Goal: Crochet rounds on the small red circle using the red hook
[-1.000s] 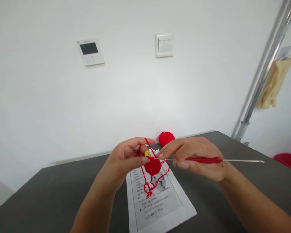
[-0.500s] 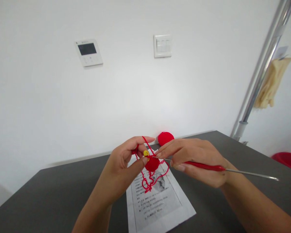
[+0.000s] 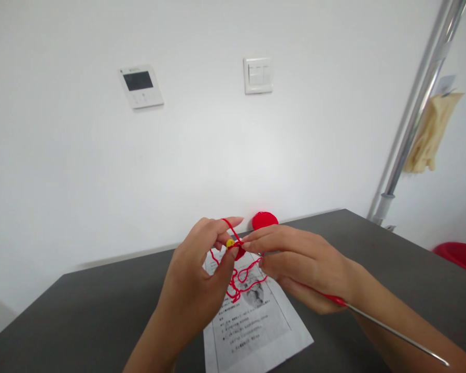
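My left hand [image 3: 201,269] pinches a small red crochet piece [image 3: 239,253] that carries a yellow stitch marker [image 3: 230,243]. Red yarn [image 3: 242,277] runs over its forefinger and hangs in loops below. My right hand [image 3: 302,267] is closed round a crochet hook [image 3: 392,331] with a red grip. The hook's metal tail points down to the right, and its tip is hidden behind the fingers at the red piece. Both hands hover above a printed paper sheet [image 3: 252,331].
The sheet lies on a dark grey table [image 3: 81,321] against a white wall. A red yarn ball [image 3: 264,220] sits at the table's far edge. A metal pole [image 3: 415,114] rises at the right, and a red object [image 3: 460,255] lies beside the table's right edge.
My right hand has turned, so the hook's tail swung from level down to the lower right. Both hands came closer together and the red piece rose a little.
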The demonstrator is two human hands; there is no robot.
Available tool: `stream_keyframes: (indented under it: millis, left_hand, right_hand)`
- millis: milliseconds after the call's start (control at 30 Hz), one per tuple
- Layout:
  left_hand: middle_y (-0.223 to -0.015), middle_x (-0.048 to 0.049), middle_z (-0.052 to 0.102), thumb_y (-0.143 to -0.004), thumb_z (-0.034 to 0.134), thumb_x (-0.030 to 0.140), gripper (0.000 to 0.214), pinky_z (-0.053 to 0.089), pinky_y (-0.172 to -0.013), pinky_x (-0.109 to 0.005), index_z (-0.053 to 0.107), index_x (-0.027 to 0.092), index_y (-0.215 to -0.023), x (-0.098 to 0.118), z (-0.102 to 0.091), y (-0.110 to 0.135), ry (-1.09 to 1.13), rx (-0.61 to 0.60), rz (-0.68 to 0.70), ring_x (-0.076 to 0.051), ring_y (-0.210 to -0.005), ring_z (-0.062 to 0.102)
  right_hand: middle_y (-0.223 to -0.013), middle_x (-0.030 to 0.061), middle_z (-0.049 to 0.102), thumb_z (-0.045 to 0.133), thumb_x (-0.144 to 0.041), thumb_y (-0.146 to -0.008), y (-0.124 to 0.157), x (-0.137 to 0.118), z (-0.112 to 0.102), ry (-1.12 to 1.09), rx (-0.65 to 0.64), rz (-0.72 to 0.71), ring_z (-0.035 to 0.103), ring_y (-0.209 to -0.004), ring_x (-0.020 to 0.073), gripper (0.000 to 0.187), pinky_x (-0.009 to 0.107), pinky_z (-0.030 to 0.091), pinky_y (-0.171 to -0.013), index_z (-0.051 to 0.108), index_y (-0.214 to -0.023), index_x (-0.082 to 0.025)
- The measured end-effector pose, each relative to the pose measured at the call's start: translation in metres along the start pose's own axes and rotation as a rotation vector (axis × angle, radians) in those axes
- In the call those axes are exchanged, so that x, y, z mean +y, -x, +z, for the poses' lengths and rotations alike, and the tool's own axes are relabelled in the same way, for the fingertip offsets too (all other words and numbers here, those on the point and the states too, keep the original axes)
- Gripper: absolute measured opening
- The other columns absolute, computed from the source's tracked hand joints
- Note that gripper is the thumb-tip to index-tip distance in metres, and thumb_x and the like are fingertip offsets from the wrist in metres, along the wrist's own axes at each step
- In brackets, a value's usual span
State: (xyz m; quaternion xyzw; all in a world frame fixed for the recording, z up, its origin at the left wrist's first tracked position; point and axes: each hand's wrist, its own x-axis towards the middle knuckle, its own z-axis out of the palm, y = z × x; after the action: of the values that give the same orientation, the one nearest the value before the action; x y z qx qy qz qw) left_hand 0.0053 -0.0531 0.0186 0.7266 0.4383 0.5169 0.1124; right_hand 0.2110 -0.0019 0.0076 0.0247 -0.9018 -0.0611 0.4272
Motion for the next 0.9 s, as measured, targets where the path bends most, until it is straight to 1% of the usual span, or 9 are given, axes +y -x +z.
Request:
stream_keyframes:
  millis: [67,133,233,333,400,500,633,800,900]
  left_hand:
    - [-0.081,0.0016,0.063,-0.086,0.066,0.017,0.027,0.046,-0.079,-0.029,0.072,0.026,-0.111,-0.001,0.0,0.0,0.012,0.001,0.0,-0.016,-0.078,0.058]
    - [-0.083,0.002,0.064,-0.086,0.066,0.017,0.03,0.046,-0.081,-0.028,0.071,0.028,-0.114,-0.004,-0.001,-0.001,0.072,-0.015,-0.038,-0.015,-0.08,0.058]
    - [-0.085,0.0022,0.065,-0.085,0.069,0.017,0.036,0.047,-0.08,-0.026,0.069,0.029,-0.118,-0.011,-0.002,-0.001,0.265,-0.06,-0.173,-0.014,-0.081,0.059]
    - [-0.081,0.0019,0.065,-0.08,0.075,0.02,0.036,0.048,-0.071,-0.022,0.071,0.026,-0.116,-0.016,-0.002,-0.004,0.516,-0.077,-0.303,-0.012,-0.075,0.058]
    - [-0.078,0.001,0.066,-0.076,0.079,0.02,0.035,0.047,-0.067,-0.02,0.074,0.024,-0.11,-0.017,0.0,-0.007,0.653,-0.09,-0.353,-0.01,-0.071,0.058]
    - [-0.075,-0.0009,0.068,-0.069,0.082,0.018,0.036,0.047,-0.065,-0.02,0.077,0.021,-0.105,-0.018,0.002,-0.011,0.776,-0.122,-0.404,-0.01,-0.068,0.061]
    - [-0.072,-0.0017,0.069,-0.066,0.084,0.017,0.038,0.048,-0.065,-0.02,0.079,0.02,-0.103,-0.022,0.004,-0.011,0.86,-0.121,-0.409,-0.01,-0.066,0.062]
    - [-0.074,-0.0018,0.069,-0.069,0.084,0.016,0.037,0.049,-0.066,-0.019,0.078,0.021,-0.105,-0.024,0.002,-0.009,0.883,-0.144,-0.379,-0.01,-0.067,0.062]
    - [-0.076,-0.0007,0.068,-0.072,0.082,0.015,0.035,0.049,-0.066,-0.017,0.078,0.024,-0.106,-0.022,0.001,-0.01,0.863,-0.154,-0.321,-0.009,-0.068,0.06]
  right_hand:
    - [-0.106,0.0225,0.072,0.05,-0.005,-0.092,0.0,-0.001,0.0,0.002,0.014,0.004,0.067,-0.113,0.025,0.014,0.037,0.059,-0.095,0.06,-0.1,-0.01]
    - [-0.106,0.0217,0.072,0.049,-0.005,-0.092,0.0,-0.002,-0.001,0.0,0.029,0.017,0.067,-0.112,0.0246,0.015,0.038,0.059,-0.095,0.06,-0.102,-0.01]
    - [-0.107,0.0204,0.071,0.048,-0.005,-0.093,0.001,-0.002,0.0,-0.008,0.045,0.041,0.068,-0.112,0.0236,0.017,0.04,0.058,-0.097,0.059,-0.104,-0.012]
    - [-0.108,0.0202,0.071,0.049,-0.004,-0.092,0.001,-0.003,0.002,-0.012,0.065,0.056,0.067,-0.112,0.0234,0.017,0.041,0.058,-0.097,0.059,-0.103,-0.011]
    - [-0.108,0.0198,0.07,0.049,-0.003,-0.091,0.002,-0.004,0.002,-0.017,0.077,0.068,0.066,-0.113,0.0232,0.017,0.04,0.058,-0.097,0.059,-0.102,-0.012]
    - [-0.11,0.0183,0.07,0.048,-0.003,-0.091,0.002,-0.006,0.001,-0.027,0.08,0.098,0.066,-0.114,0.0219,0.018,0.038,0.057,-0.099,0.059,-0.101,-0.013]
    - [-0.11,0.0174,0.071,0.048,-0.005,-0.092,0.002,-0.008,-0.001,-0.033,0.074,0.099,0.066,-0.114,0.0219,0.017,0.036,0.058,-0.098,0.058,-0.102,-0.015]
    - [-0.108,0.017,0.072,0.048,-0.006,-0.094,0.001,-0.008,-0.001,-0.021,0.079,0.098,0.067,-0.114,0.0219,0.017,0.037,0.058,-0.098,0.058,-0.103,-0.015]
    - [-0.109,0.0181,0.072,0.047,-0.007,-0.096,0.002,-0.008,0.0,-0.002,0.08,0.077,0.067,-0.115,0.0224,0.016,0.039,0.058,-0.099,0.06,-0.104,-0.013]
